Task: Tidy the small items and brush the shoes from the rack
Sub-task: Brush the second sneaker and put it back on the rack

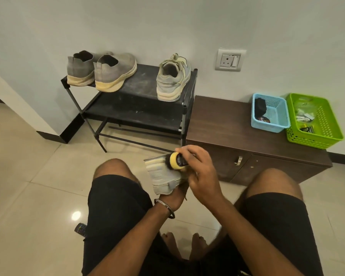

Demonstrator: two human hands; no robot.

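Brush (177, 160) in right hand (202, 172), against held shoe (163, 176)

A black shoe rack (139, 84) is set on the tiled floor (28, 176) against the wall. On its top shelf a pair of grey slip-on shoes (102, 70) is placed at the left and a single pale sneaker (172, 80) at the right. Just beside the rack a low brown cabinet (223, 124) is seen, on which a blue basket (270, 114) and a green basket (315, 120) are placed side by side. A remote control (80, 229) is laid on the floor.
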